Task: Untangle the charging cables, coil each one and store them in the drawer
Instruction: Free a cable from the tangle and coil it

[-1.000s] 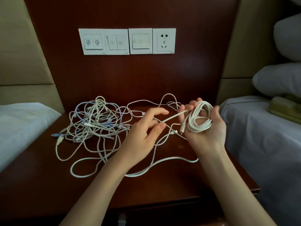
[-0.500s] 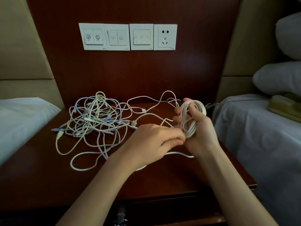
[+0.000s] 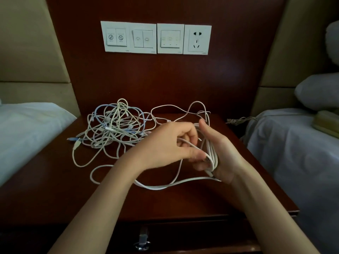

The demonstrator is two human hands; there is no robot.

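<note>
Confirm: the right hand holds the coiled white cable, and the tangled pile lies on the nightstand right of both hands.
Wrong side: the head view shows the tangled pile on the nightstand left of both hands; the right hand does hold the coiled white cable.

free: nightstand (image 3: pixel 45 189) front-left, bare wood | blocked: cable tangle (image 3: pixel 113 125) back-left — 1 loose white cable (image 3: pixel 156 188) loops across centre
</note>
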